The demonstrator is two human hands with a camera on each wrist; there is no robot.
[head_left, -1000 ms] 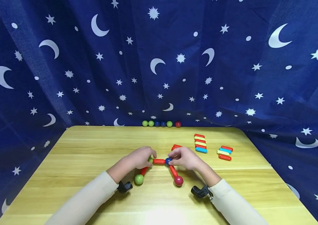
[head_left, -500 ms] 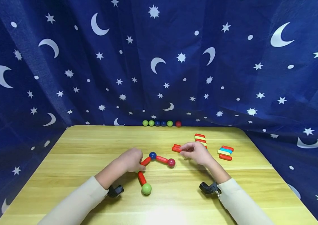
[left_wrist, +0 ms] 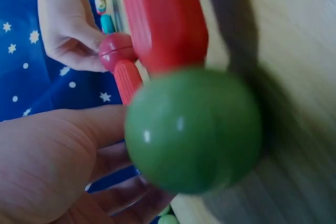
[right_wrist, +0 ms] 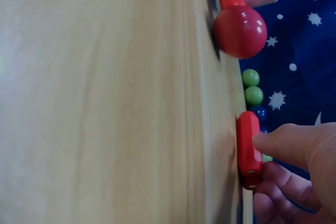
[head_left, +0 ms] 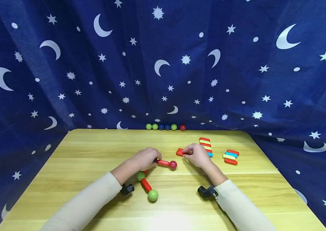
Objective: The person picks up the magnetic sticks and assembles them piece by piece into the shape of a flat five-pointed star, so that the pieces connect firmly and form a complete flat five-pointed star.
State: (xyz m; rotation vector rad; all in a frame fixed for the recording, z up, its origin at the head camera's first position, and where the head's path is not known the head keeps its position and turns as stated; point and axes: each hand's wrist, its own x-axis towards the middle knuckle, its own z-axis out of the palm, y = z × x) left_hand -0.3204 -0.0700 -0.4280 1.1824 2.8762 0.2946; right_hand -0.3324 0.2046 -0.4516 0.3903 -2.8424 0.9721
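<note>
A bent chain (head_left: 146,185) of balls and red sticks is on the wooden table (head_left: 93,146), and the left hand (head_left: 146,158) holds its dark blue ball (head_left: 155,160). Near the chain's dark red ball (head_left: 173,165), the right hand (head_left: 196,155) pinches a red stick (right_wrist: 248,129) just beside another, so this looks like the picking-up step, and the next move needs a snug pinch on just one. More colored sticks (head_left: 230,157) lie to the right.
</note>
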